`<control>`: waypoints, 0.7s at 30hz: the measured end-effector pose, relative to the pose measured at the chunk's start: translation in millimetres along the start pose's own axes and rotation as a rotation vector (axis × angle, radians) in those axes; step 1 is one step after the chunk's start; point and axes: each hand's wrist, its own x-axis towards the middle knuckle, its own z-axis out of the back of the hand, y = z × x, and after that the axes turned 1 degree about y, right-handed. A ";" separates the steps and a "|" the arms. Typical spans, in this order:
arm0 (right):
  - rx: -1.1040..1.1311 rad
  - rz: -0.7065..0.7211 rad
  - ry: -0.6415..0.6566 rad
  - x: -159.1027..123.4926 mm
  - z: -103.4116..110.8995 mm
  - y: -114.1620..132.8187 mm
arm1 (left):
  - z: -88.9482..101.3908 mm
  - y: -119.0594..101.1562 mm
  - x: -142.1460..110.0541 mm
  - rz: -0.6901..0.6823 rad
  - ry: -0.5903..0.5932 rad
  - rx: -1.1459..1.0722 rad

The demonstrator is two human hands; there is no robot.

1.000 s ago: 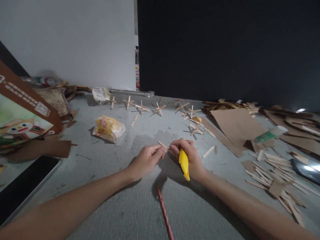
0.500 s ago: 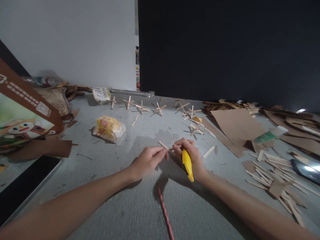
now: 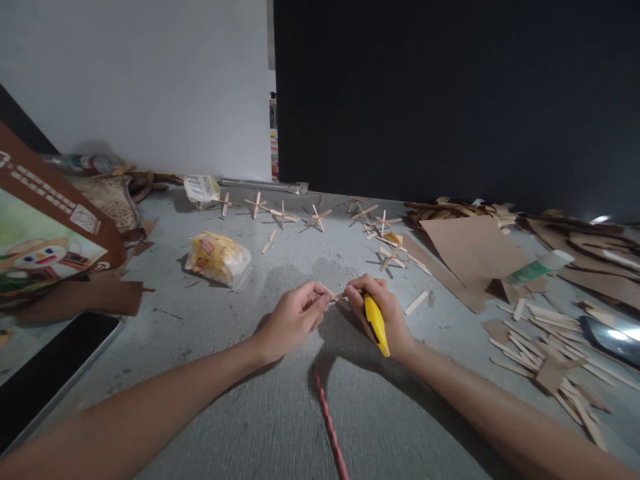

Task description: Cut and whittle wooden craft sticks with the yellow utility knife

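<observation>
My left hand (image 3: 295, 313) is closed, its fingertips pinching a thin wooden craft stick (image 3: 325, 289). Across from it, my right hand (image 3: 383, 313) grips a yellow utility knife (image 3: 376, 325) like a pen, the yellow end slanting back toward me. Its tip points at the stick, but the fingers cover the blade. The two hands nearly meet just above the grey tabletop. A loose craft stick (image 3: 417, 303) lies right of my right hand. Beyond it stands a small crossed-stick piece (image 3: 392, 257).
Several more crossed-stick pieces (image 3: 318, 219) line the back. A crumpled yellow wrapper (image 3: 217, 259) and a phone (image 3: 55, 373) lie to the left. On the right are cardboard (image 3: 475, 253), a glue stick (image 3: 540, 267) and a pile of sticks (image 3: 565, 333). A red twisted cord (image 3: 327, 420) runs toward me.
My left fingers have shifted their grip, rising slightly around the stick, which now shows less. The right hand keeps the yellow knife in almost the same place.
</observation>
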 end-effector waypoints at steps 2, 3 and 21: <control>-0.015 0.021 0.039 0.7 0.7 1.6 | 1.3 1.3 2.7 0.005 -0.078 -0.058; -0.019 0.038 0.068 0.7 0.7 2.0 | 2.0 2.5 4.2 -0.001 -0.109 -0.090; -0.101 0.221 0.173 -6.3 -3.5 6.2 | -0.6 12.7 9.0 -0.071 -0.145 -0.140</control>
